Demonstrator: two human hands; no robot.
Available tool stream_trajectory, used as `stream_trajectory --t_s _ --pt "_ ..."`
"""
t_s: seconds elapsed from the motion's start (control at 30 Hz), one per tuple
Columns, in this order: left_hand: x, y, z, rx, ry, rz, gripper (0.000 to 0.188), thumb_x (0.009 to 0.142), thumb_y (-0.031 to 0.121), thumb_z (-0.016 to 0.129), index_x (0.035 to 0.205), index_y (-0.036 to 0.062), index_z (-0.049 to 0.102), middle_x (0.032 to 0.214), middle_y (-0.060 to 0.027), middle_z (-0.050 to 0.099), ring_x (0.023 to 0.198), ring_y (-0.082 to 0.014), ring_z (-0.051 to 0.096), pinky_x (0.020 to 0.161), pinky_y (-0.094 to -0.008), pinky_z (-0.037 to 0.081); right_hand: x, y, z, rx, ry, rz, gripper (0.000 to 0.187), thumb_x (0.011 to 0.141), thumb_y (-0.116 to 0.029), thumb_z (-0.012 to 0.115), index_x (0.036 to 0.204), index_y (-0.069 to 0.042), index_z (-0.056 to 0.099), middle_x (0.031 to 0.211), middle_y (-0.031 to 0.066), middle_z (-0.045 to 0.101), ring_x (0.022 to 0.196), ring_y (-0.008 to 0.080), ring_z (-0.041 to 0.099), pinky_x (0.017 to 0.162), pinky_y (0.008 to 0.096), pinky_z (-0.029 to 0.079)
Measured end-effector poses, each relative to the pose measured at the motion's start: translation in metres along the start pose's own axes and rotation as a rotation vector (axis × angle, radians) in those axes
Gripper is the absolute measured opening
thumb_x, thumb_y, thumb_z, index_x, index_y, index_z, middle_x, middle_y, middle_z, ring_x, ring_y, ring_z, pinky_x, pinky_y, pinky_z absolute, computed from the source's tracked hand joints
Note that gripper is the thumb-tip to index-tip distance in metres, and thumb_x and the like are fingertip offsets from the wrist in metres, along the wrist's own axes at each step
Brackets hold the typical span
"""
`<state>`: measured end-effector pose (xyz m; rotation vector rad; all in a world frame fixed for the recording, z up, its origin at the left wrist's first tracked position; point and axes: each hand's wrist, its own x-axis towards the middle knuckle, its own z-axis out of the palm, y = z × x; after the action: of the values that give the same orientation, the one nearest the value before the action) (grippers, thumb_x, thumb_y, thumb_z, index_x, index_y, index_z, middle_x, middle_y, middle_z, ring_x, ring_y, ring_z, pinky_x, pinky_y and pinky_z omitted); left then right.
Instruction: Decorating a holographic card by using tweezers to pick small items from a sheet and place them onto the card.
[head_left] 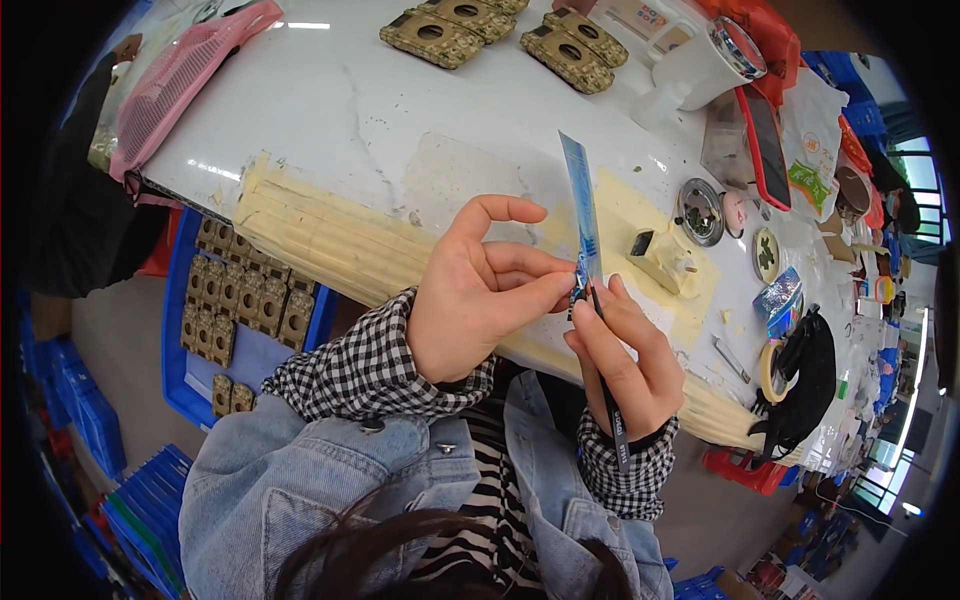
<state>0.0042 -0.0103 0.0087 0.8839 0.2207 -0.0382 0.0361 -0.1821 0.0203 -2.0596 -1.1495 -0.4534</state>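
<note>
My left hand (480,290) pinches the lower end of a narrow, shiny blue see-through strip (577,185) between thumb and fingertips. The strip stands up, tilted slightly, above the table edge. In my right hand (632,365) is a pair of slim black tweezers (614,425), held like a pen with the tips up against the strip's lower end. Both hands meet there, and whatever small piece may lie between the tips is too small to make out. Just beyond the right hand, a cream-coloured taped block (668,262) with a dark face sits on the table.
Camouflage-patterned model hull parts (432,38) lie at the far side; more fill a blue tray (180,375) below left. Yellowish tape (330,235) covers the table's near edge. A white mug (700,65), red-cased phone (765,150), round tin (699,212) and metal tweezers (732,358) lie right.
</note>
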Motion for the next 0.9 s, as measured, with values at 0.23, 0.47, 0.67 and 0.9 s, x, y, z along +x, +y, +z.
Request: stream_trajectory --t_s 0.23,0.47,0.67,0.9 --pt "0.0000 0.0001 0.0001 -0.003 0.010 -0.017 0.050 0.085 -0.005 0.063 0.124 -0.0018 0.033 0.096 -0.0166 0.068 0.092 -0.0167 0.066 0.083 -0.0275 0.054 -0.0021 0.0018 -0.0013 -0.026 -0.049 -0.040 0.039 0.070 -0.002 0.077 0.108 -0.002 0.069 0.103 0.0150 0.062 0.101 0.0318 0.065 0.090 0.0479 0.053" --pt "0.0006 -0.0013 -0.0007 -0.031 0.001 -0.015 0.050 0.084 -0.005 0.064 0.124 -0.0009 0.034 0.097 -0.0162 0.068 0.092 -0.0168 0.066 0.083 -0.0276 0.054 -0.0001 0.0033 -0.0006 -0.086 -0.050 -0.114 0.037 0.072 -0.006 0.078 0.107 -0.001 0.069 0.099 0.0134 0.059 0.100 0.0334 0.065 0.087 0.0471 0.054" --pt "0.0006 0.0004 -0.0002 -0.046 0.006 -0.027 0.051 0.084 -0.005 0.064 0.124 -0.0006 0.034 0.096 -0.0163 0.068 0.091 -0.0172 0.066 0.083 -0.0280 0.054 0.0005 0.0038 -0.0003 -0.104 -0.051 -0.136 0.035 0.073 -0.006 0.077 0.107 -0.002 0.069 0.100 0.0129 0.059 0.100 0.0329 0.065 0.087 0.0463 0.055" --pt "0.0008 0.0004 0.0001 -0.049 0.010 -0.024 0.051 0.084 -0.005 0.064 0.124 -0.0011 0.034 0.096 -0.0165 0.068 0.092 -0.0174 0.066 0.083 -0.0281 0.054 -0.0003 0.0044 0.0006 -0.099 -0.045 -0.138 0.035 0.073 -0.007 0.077 0.107 -0.002 0.069 0.100 0.0126 0.058 0.100 0.0325 0.065 0.087 0.0459 0.055"
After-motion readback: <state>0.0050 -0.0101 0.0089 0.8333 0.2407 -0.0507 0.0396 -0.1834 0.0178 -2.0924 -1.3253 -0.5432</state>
